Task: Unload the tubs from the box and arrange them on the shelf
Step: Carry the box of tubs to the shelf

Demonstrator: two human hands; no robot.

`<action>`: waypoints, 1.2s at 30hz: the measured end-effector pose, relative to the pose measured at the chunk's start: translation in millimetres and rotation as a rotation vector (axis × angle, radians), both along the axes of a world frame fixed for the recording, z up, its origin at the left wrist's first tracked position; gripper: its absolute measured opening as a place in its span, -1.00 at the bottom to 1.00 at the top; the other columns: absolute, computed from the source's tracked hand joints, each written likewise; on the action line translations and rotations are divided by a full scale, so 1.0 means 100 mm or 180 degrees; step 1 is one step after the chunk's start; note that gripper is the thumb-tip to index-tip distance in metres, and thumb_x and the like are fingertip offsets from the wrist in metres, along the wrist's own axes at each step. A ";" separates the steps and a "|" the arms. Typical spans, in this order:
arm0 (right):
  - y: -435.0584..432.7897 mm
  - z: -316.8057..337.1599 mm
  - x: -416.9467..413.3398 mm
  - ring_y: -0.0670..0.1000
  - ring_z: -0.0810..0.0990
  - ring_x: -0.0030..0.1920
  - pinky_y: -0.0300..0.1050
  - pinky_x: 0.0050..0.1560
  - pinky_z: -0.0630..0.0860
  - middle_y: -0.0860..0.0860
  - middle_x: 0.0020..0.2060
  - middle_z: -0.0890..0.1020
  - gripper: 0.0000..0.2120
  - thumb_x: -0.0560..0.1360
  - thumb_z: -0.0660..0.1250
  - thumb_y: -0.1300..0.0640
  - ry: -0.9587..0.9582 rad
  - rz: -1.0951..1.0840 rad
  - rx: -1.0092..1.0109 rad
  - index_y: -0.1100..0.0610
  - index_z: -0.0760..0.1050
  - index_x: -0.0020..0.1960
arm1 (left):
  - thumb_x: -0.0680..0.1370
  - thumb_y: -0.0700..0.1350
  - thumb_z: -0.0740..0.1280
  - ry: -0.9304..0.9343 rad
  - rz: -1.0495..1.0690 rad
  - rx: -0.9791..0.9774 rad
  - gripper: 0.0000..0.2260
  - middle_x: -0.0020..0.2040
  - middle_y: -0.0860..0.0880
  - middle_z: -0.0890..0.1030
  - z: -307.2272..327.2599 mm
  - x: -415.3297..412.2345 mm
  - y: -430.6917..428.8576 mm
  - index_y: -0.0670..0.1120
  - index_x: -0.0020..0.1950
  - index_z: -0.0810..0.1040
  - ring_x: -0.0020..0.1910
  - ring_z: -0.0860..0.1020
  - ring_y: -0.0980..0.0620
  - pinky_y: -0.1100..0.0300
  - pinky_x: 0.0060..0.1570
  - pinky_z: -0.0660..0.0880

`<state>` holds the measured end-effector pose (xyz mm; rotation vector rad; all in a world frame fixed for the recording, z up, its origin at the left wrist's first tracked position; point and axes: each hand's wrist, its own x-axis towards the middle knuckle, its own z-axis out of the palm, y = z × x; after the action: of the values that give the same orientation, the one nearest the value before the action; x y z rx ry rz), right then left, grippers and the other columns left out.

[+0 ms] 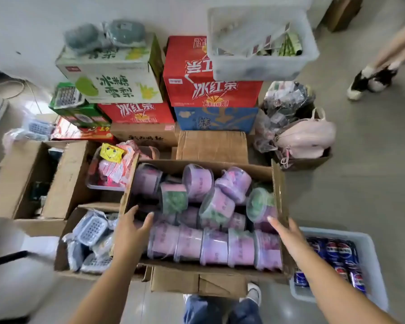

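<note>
An open cardboard box stands on the floor in front of me, filled with several pink and green plastic-wrapped tubs. A row of pink tubs lines its near side, with more piled loosely behind. My left hand reaches over the box's left wall with fingers straight, just above the leftmost tubs. My right hand is stretched out flat at the box's right wall, next to the rightmost tub. Neither hand holds anything. No shelf is in view.
Stacked drink cartons and a clear bin stand behind the box. Open cartons of wrapped goods sit at the left, a crate of cola cans at the right, a box with bags beyond. Another person's legs are at the upper right.
</note>
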<state>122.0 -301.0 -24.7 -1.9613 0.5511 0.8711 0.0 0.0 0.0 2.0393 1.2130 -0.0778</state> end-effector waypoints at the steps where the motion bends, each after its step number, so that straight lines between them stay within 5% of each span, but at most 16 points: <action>1: 0.06 -0.04 0.00 0.17 0.34 0.36 0.14 0.36 0.28 0.09 0.40 0.34 -0.18 0.33 0.32 -0.29 -0.0030 -0.0023 0.0025 0.04 0.16 0.46 | 0.51 -0.03 0.33 -0.0014 -0.0038 0.0125 -0.52 0.36 -0.16 0.42 -0.01 0.00 0.06 -0.17 0.38 0.36 0.36 0.36 -0.13 0.01 0.35 0.25; 5: 0.22 -0.17 0.00 0.16 0.45 0.20 0.06 0.19 0.39 0.14 0.32 0.42 -0.33 0.44 0.34 -0.11 -0.0134 -0.0046 -0.0249 0.11 0.20 0.43 | 0.49 -0.01 0.34 -0.0133 -0.0149 0.0403 -0.51 0.30 -0.16 0.46 -0.02 0.02 0.29 -0.15 0.36 0.37 0.31 0.39 -0.14 -0.04 0.33 0.31; 11: 0.42 -0.26 0.07 0.28 0.44 0.22 0.04 0.09 0.40 0.25 0.26 0.43 -0.43 0.46 0.35 0.01 -0.0464 0.0149 -0.1187 0.24 0.26 0.35 | 0.49 0.12 0.30 0.0285 -0.0141 0.0108 -0.35 0.44 -0.13 0.31 -0.27 0.15 0.62 -0.11 0.48 0.17 0.42 0.26 -0.13 -0.01 0.37 0.22; 19: 0.44 -0.33 0.07 0.30 0.52 0.10 -0.04 -0.12 0.37 0.27 0.12 0.54 -0.60 0.52 0.28 0.10 -0.0553 0.0450 -0.1899 0.25 0.34 0.28 | 0.48 0.06 0.34 0.1031 -0.0683 0.0422 -0.33 0.26 -0.22 0.50 -0.57 0.34 0.73 -0.01 0.50 0.09 0.14 0.50 -0.28 0.00 0.00 0.44; 25: 0.09 -0.14 0.22 0.34 0.52 0.08 0.04 -0.03 0.44 0.38 0.03 0.57 -0.69 0.52 0.28 0.15 -0.0535 0.0753 -0.2493 0.41 0.46 0.08 | 0.50 -0.09 0.35 0.1020 -0.0640 0.0579 -0.67 0.03 -0.33 0.60 -0.32 0.24 1.14 -0.26 0.17 0.50 0.04 0.53 -0.30 0.08 -0.15 0.32; 36: -0.49 0.42 -0.10 0.31 0.55 0.00 -0.07 -0.17 0.35 0.35 -0.04 0.60 -0.70 0.44 0.39 0.19 -0.0496 0.0249 -0.2194 0.44 0.54 0.01 | 0.49 -0.11 0.36 0.1271 -0.1099 0.0624 -0.71 0.02 -0.31 0.61 -0.03 0.07 1.47 -0.30 0.09 0.56 0.04 0.55 -0.28 0.00 0.05 0.47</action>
<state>112.0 -350.2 17.7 -2.6604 0.7532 0.6057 6.5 146.8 -2.7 2.4701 1.1169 -0.5756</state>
